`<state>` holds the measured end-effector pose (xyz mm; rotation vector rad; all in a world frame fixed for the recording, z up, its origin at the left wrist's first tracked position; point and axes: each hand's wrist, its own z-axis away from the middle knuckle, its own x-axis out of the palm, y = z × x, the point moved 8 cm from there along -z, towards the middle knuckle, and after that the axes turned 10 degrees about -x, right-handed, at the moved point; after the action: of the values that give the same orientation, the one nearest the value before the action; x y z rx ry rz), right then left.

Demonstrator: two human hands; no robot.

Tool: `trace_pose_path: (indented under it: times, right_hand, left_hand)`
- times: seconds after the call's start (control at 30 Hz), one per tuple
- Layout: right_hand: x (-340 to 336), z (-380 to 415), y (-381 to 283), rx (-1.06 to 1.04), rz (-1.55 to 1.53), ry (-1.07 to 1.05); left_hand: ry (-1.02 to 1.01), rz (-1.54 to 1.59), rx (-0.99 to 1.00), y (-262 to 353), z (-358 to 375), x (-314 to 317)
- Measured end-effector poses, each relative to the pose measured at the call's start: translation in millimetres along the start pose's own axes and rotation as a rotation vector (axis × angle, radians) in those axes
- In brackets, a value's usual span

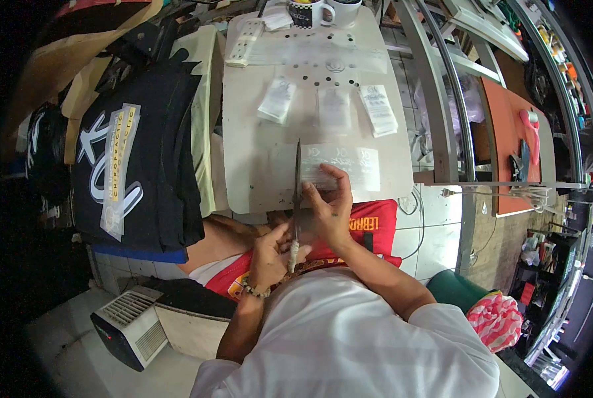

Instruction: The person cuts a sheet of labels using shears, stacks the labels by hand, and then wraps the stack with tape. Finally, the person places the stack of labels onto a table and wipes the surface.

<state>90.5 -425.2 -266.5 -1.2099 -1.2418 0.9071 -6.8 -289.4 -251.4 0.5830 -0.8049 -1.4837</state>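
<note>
A long thin blade with a whitish wrapped handle (294,255) points away from me, up over the near part of the table. My left hand (264,262), a beaded bracelet at its wrist, is closed around the handle end. To the right of the blade is my right hand (331,209), thumb and forefinger apart, the thumb tip right at the blade. Those fingertips overlap a clear film sheet (362,174) printed with white lettering, at the table's near side. Beyond it lie three stacks of small printed film pieces: left (277,101), middle (334,111) and right (378,110).
On the pale table (246,152), dark dots and a clear strip (316,56) lie farther back, near a white power strip (246,42) and mugs (307,13). Folded black garments (157,166) are stacked at left. A metal frame (442,99) stands at right.
</note>
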Motion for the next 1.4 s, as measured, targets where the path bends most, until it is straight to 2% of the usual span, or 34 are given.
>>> trace_pose_path:
  times: [0.03,0.1,0.2,0.23,0.3,0.4,0.47,0.53,0.63,0.7,0.8,0.9,1.13,1.2,1.33,1.4]
  right_hand:
    - [0,-2,-6,0.000,0.000,0.000]
    - [-3,-5,-12,0.091,-0.230,0.053]
    - [-11,-12,-13,0.097,-0.232,-0.019]
    - [-12,-13,-14,0.098,-0.230,-0.014]
    - [-9,-14,-19,0.097,-0.208,-0.011]
    - [-5,-19,-21,0.112,-0.206,-0.008]
    - [-2,-22,-17,0.129,-0.211,-0.006]
    - [-4,-25,-16,0.060,-0.251,0.065]
    - [0,-23,-10,0.074,-0.226,-0.013]
    - [3,-20,-11,0.067,-0.293,-0.005]
    - [4,-20,-16,0.072,-0.337,0.011]
    - [2,-19,-13,0.083,-0.312,0.021]
    - [1,-17,-9,0.106,-0.296,0.013]
    - [1,-17,-9,0.110,-0.308,0.012]
    - [4,-18,-8,0.072,-0.325,0.041]
    - [4,-17,-8,0.084,-0.330,0.038]
  left_hand:
    - [0.000,0.000,0.000,0,1,-2]
    - [-0.120,0.097,0.105,5,6,3]
    - [-0.082,0.120,0.184,-1,11,-1]
    - [-0.086,0.120,0.182,-2,13,-2]
    - [-0.021,0.129,0.037,-13,15,-11]
    - [0.024,0.032,0.025,-16,23,-14]
    - [0.003,-0.043,0.050,-18,25,-11]
    - [-0.016,-0.115,0.074,-22,25,-6]
    - [0.069,-0.180,0.156,-8,26,0]
    - [0.009,-0.326,-0.019,-6,22,7]
    - [0.041,-0.171,0.083,2,19,14]
    - [0.043,-0.307,0.094,0,15,13]
    - [-0.004,-0.233,0.010,-11,8,13]
    - [0.048,-0.262,0.131,-1,10,13]
    - [0.042,-0.317,0.089,-3,8,12]
    - [0.028,-0.244,0.099,0,9,13]
